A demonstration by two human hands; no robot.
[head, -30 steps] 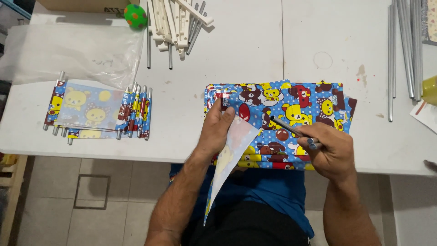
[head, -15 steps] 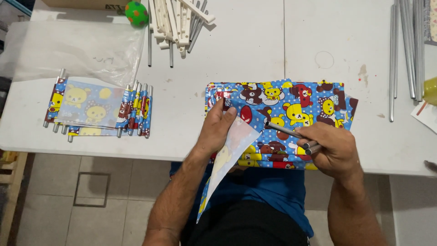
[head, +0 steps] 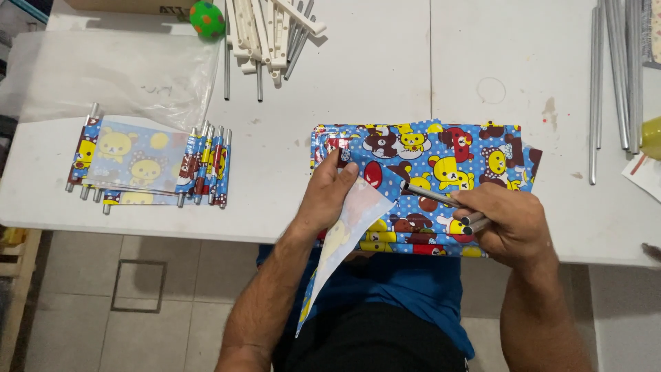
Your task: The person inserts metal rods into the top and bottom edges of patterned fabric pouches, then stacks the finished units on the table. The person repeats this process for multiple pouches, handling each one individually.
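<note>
Head view: a white counter (head: 385, 83) fills the upper part of the picture, and the person sits at its near edge. A stack of blue sheets printed with cartoon bears (head: 441, 155) lies flat by that near edge, right of the middle.

The left hand (head: 329, 196) rests on the stack's left end, and its grip is pinched shut on the corner of a single printed sheet (head: 348, 231). That sheet is peeled up, its pale underside showing, and hangs down past the counter's near edge over the person's lap.

The right hand (head: 513, 224) sits at the stack's near right part, its grip curled closed around thin metal rods (head: 441, 200). The rods slant up and to the left from the fist and lie across the top of the stack, their far tips just beside the lifted sheet.

Near the left edge lies a group of finished rolls (head: 148, 165) with rods in their ends, partly under a clear plastic bag (head: 117, 72). At the far edge are white plastic strips (head: 265, 27) and a green ball (head: 207, 18). Long metal tubes (head: 613, 76) lie along the right side.
</note>
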